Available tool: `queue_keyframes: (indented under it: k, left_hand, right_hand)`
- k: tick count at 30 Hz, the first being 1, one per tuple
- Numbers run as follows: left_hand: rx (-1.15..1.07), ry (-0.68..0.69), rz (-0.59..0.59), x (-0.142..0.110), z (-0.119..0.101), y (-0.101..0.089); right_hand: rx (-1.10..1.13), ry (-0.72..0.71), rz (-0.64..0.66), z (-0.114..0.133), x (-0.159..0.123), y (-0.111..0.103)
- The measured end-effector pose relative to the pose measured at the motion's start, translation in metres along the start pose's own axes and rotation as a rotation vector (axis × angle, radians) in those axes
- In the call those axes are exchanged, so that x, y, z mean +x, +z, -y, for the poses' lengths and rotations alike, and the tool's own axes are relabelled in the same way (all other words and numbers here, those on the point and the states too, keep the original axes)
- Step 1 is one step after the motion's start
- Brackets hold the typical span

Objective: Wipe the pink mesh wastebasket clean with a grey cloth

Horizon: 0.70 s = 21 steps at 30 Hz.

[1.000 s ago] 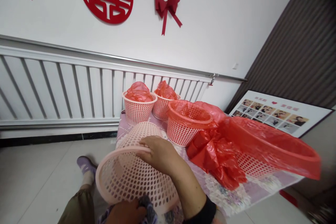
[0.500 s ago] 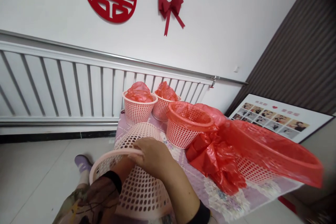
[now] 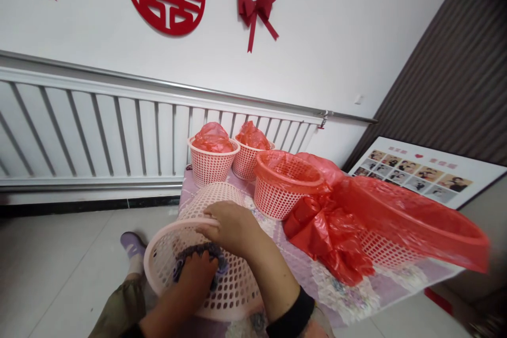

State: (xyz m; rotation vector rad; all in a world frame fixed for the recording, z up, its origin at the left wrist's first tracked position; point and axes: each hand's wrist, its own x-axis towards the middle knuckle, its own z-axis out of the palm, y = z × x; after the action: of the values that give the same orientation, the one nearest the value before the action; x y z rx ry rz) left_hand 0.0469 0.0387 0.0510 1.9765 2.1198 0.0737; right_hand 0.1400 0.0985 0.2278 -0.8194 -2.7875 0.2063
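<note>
A pink plastic mesh basket lies tilted on its side at the near edge of the table, its mouth facing me. My right hand grips its upper rim, thumb on the edge. Inside the mouth, my left hand is closed on a bunched dark grey-purple cloth, pressed against the inner wall. Part of the cloth is hidden by my fingers. To the right lies a roll of red plastic bags, with loose red film spreading from it.
Two pink baskets stuffed with red bags stand at the back. A red-lined basket stands before them, and a larger lined one tilts at right. Behind are a radiator and a framed photo board.
My left hand has come from deeper inside the basket toward its mouth, and the cloth in it now shows. The basket's rim has shifted slightly right; my right hand keeps its grip.
</note>
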Motion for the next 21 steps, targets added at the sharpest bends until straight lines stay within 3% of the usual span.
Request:
queue_keyframes:
  k: [4, 8, 15, 21]
  left_hand:
    - [0.056, -0.02, 0.04, -0.025, -0.007, 0.018]
    - [0.049, -0.025, 0.035, -0.034, -0.007, 0.026]
    - [0.005, -0.062, 0.006, -0.028, -0.008, 0.032]
    - [-0.077, -0.025, -0.027, -0.013, -0.04, 0.029]
  right_hand:
    - [-0.025, -0.006, -0.07, -0.001, 0.0, 0.002]
    - [-0.089, -0.037, -0.164, -0.001, -0.009, 0.0]
    - [0.015, 0.094, -0.255, -0.027, -0.038, 0.02]
    - [0.007, 0.069, -0.294, -0.027, -0.022, 0.024]
